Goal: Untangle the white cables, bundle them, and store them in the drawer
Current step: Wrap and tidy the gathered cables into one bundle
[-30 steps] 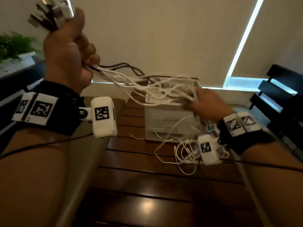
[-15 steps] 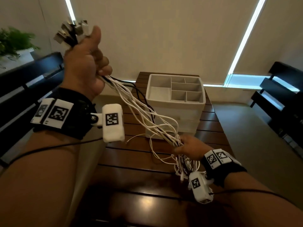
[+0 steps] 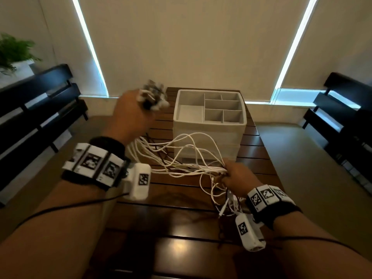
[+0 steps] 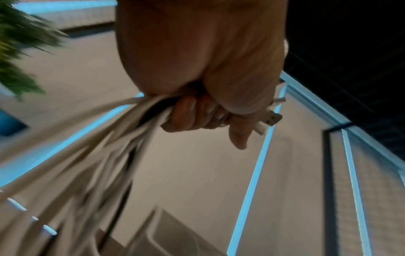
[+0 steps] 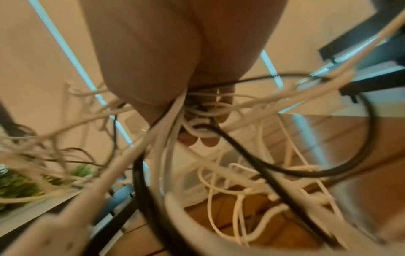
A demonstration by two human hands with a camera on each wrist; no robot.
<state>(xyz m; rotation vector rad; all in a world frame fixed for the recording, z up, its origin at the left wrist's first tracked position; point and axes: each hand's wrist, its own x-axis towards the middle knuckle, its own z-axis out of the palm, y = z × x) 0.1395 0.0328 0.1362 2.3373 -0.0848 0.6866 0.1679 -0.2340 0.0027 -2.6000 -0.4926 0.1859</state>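
Observation:
My left hand is a fist gripping the plug ends of several white cables above the table's left side; the wrist view shows its fingers curled round the cables with a USB plug sticking out. The cables sag in loops across to my right hand, which grips the same bundle low in front of the white drawer organizer. Loose tails and a black cable hang below that hand. The drawer front is mostly hidden behind cables.
The organizer's top tray has several open compartments. It stands on a dark slatted wooden table. Black benches line the left and the right. A green plant sits at the far left.
My left hand has dropped from high up down to table level beside the organizer, so the cables went slack and looped. My right hand slid down the bundle and now stays low in front.

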